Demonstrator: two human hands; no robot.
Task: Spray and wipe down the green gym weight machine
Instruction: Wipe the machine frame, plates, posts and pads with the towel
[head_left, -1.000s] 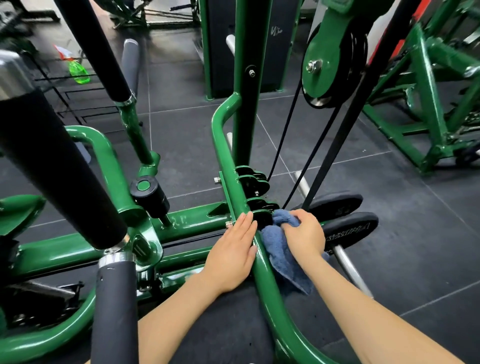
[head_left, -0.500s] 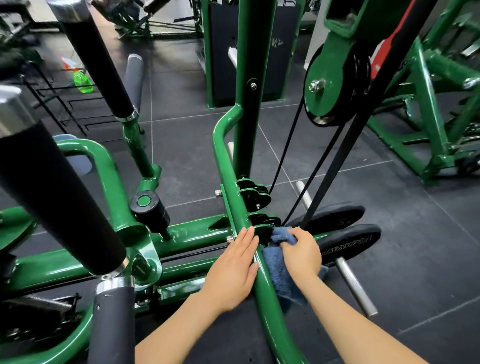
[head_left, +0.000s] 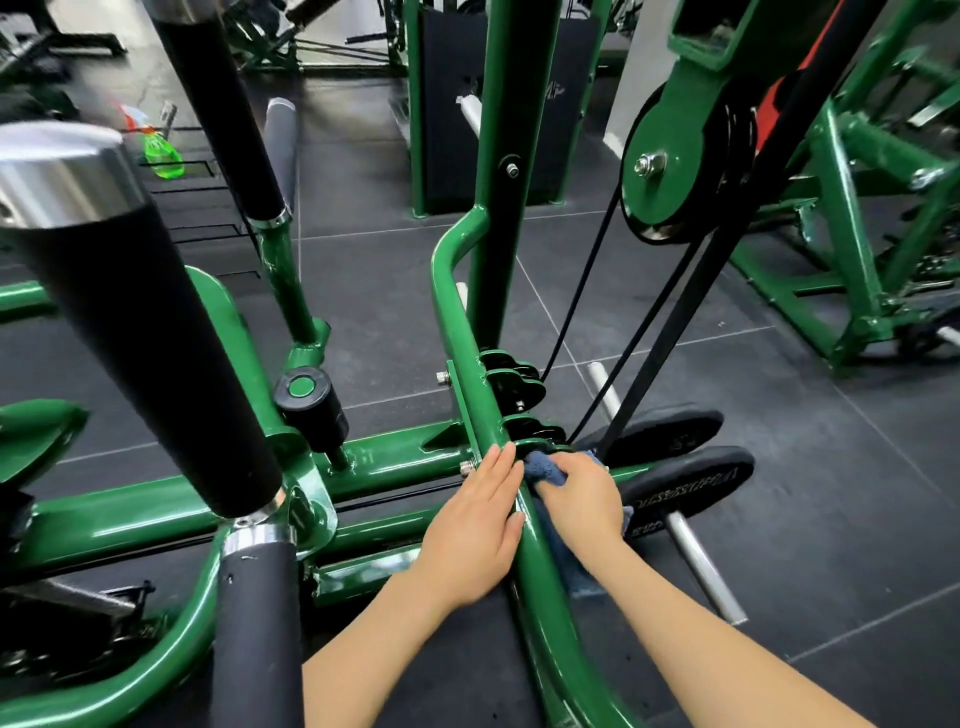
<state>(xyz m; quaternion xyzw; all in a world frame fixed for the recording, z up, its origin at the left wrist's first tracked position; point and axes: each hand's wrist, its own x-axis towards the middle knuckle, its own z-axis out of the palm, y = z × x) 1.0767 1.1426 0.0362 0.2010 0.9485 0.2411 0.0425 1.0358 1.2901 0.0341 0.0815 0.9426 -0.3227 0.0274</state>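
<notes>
Head view, itemised from largest to smallest as we find it. First we list the glossy green tubular steel weight machine (head_left: 171, 512), whose frame fills the lower left and centre, with one curved green tube (head_left: 462, 332) running from the upright post down between our forearms. Second we list the two black foam-sleeved handle bars with chrome caps (head_left: 145, 332), close to the camera on the left and tilted. Third, the dark grey rubber-tiled gym floor (head_left: 831, 519) lies under everything. Fourth, a green pulley wheel with a black rim (head_left: 667, 166) hangs at upper right, black cables running down from it toward the frame. Fifth, two black round weight plates on a chrome bar (head_left: 691, 483) sit just right of the curved tube. Sixth, our left hand (head_left: 475, 530) lies flat against the left side of the curved tube, fingers straight and together, holding nothing. Seventh, our right hand (head_left: 582, 499) is curled round a crumpled blue terry cleaning cloth (head_left: 543, 467), pressing it to the right side of the same tube just below the black cable guides; a tail of the cloth hangs beneath the wrist. Last, a clear spray bottle of bright green liquid with a red-and-white trigger (head_left: 161, 148) stands on the floor far off at upper left, well apart from both hands.
</notes>
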